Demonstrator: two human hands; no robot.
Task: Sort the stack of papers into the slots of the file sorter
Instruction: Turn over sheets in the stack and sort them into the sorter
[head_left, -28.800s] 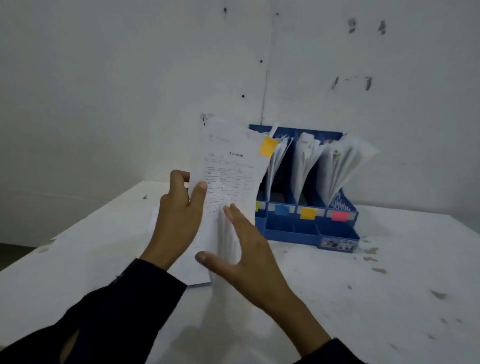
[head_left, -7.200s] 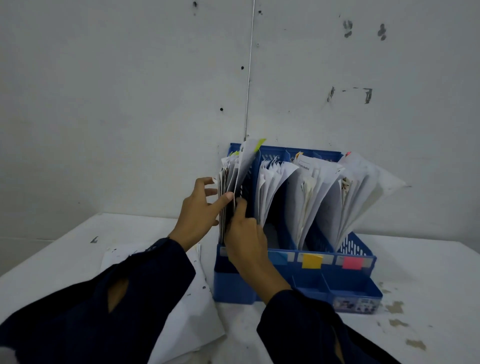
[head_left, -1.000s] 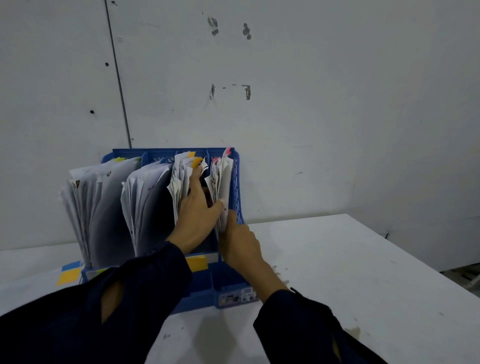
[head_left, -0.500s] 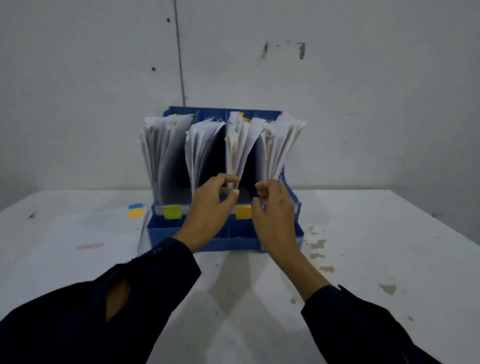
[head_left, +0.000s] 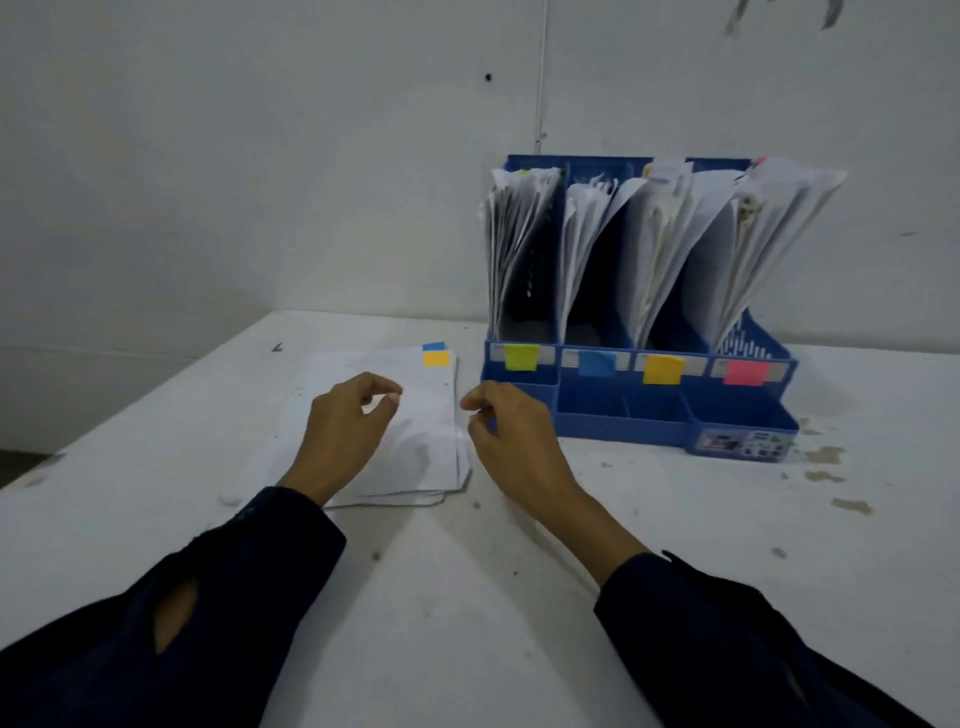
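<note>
Head view: a person's two hands hover over a white table (head_left: 519, 649), both empty, fingers loosely curled and holding nothing. Left hand (head_left: 345, 428) hangs above a thin stack of papers (head_left: 415, 441) lying flat at mid-table; right hand (head_left: 511, 428) sits just off the stack's right edge, between the papers and the blue sorter (head_left: 639, 405). The placing suggests a reach for the next sheet, one hand to steady the pile and the other to lift. Two sticky tabs, blue (head_left: 434, 346) above orange (head_left: 435, 358), poke out at the stack's far right corner, apparently the key to each sheet's slot. Matching labels run along the sorter's front: yellow-green (head_left: 520, 357), blue (head_left: 596, 362), orange (head_left: 662, 369) and pink (head_left: 746, 372), left to right. All four slots already hold upright sheets that fan and lean right. Only a few papers remain, so the sorting looks nearly done. The sorter stands against the far wall, just right of the stack, within easy reach.
</note>
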